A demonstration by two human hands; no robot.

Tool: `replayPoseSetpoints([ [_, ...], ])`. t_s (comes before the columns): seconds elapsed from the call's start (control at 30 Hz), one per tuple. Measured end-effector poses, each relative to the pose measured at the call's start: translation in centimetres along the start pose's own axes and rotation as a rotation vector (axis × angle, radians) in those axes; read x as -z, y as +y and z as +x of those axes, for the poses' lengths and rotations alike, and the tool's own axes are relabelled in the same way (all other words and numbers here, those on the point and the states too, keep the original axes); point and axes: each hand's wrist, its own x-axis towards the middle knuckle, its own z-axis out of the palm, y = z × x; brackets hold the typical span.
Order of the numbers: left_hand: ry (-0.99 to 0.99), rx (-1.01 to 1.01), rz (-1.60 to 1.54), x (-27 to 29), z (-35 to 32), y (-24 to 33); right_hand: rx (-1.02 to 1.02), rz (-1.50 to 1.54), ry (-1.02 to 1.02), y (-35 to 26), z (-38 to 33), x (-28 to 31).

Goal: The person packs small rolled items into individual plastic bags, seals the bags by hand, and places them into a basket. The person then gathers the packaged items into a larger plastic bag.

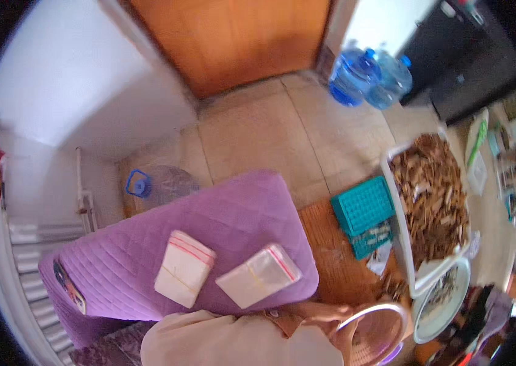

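- Head view: purple quilted cover point(233, 207) fills centre-left; its right edge stops just short of the brown mat point(331, 256).
- 2 stacks of clear zip bags point(184, 267) point(259, 274) lie on the cover, side by side but apart. Neither hand touches them.
- One hand point(325, 314), apparently the right, sits at the bottom edge, resting against the rim of a round woven basket point(375, 332). Fingers mostly hidden, can't tell how they're set. Left hand not visible; only a beige sleeve point(233, 344) shows.
- 1 white tray point(399, 229) heaped with brown pieces, right of the mat, next to the basket.
- 2 teal perforated crates point(363, 204) point(372, 239) between mat and tray.
- 1 round white bowl point(442, 299) below the tray's near corner.
- 3 water jugs: 2 blue point(355, 76) point(392, 79) by the door, 1 with a blue cap point(157, 183) behind the cover.
- Open room: bare tiled floor point(270, 134) between cover and wooden door point(239, 43). Right side is crowded.
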Motion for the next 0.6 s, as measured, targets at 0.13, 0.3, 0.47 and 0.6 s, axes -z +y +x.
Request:
replayPoseSetpoints([
  [0.13,-0.023,0.139,-0.041,-1.6,-2.2,-5.0,-0.098,0.313,0.108,5.2,-4.8,1.6],
  [0.3,0.165,0.091,-0.327,-3.8,-4.2,-7.8,-0.038,0.574,0.114,4.7,-8.3,0.6],
  [0.47,0.164,-0.011,-0.29,-4.5,-5.2,-7.6,0.139,0.761,-0.101,3.6,-10.0,1.4],
  [0.6,0.105,-0.071,-0.177,-4.4,-5.4,-8.1,0.244,0.779,-0.132,3.8,-11.4,0.8],
])
